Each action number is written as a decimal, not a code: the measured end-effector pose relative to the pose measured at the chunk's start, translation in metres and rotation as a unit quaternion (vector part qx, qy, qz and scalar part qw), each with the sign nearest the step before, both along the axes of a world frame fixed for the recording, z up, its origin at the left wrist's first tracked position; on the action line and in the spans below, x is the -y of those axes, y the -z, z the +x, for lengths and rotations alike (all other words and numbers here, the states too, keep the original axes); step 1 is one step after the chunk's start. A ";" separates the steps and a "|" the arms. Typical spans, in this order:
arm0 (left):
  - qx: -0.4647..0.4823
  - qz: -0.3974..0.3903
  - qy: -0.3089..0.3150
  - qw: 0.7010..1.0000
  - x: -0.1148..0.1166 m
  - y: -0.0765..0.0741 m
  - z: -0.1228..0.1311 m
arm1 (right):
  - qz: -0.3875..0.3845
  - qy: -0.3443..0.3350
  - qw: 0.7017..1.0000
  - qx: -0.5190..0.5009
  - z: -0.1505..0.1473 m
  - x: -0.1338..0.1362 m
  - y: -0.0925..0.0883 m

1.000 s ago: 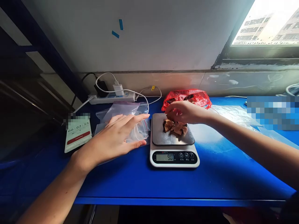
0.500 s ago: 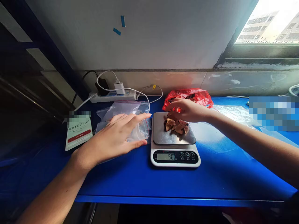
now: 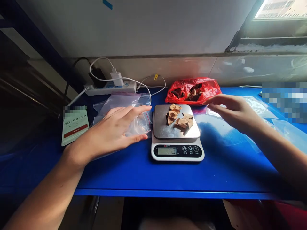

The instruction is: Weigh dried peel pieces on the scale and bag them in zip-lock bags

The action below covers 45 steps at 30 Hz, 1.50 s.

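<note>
A white kitchen scale (image 3: 177, 150) with a steel plate stands on the blue table (image 3: 168, 179). Several brown dried pieces (image 3: 178, 117) lie on the plate and the display shows digits. My left hand (image 3: 112, 132) lies flat and open on clear zip bags (image 3: 130, 110) just left of the scale. My right hand (image 3: 233, 111) hovers to the right of the scale, fingers spread, holding nothing. A red plastic bag (image 3: 193, 91) with more brown pieces sits behind the scale.
A phone (image 3: 74, 125) showing a timer lies at the left. A white power strip (image 3: 110, 88) with a charger and cables lies along the wall. More clear plastic bags (image 3: 259, 110) lie at the right. The table's front edge runs close below the scale.
My right hand has left the scale plate and moved right, leaving more pieces on it. The reading has changed. The view has tilted down. My left hand has stayed put.
</note>
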<state>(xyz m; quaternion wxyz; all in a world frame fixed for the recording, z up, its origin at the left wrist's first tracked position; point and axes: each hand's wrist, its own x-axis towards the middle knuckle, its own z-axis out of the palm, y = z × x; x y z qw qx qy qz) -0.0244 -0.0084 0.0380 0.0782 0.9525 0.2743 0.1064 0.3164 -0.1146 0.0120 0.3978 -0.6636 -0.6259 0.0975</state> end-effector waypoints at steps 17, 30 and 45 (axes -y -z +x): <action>0.004 0.014 0.013 1.000 0.000 -0.001 0.000 | 0.034 -0.058 0.995 0.077 -0.017 0.003 -0.002; 0.006 -0.001 0.000 1.000 -0.001 0.000 -0.003 | -0.093 -0.213 0.940 0.250 -0.042 -0.066 -0.048; -0.004 -0.001 0.008 1.000 0.001 -0.003 -0.003 | -0.144 -0.238 0.911 0.304 -0.055 -0.084 -0.047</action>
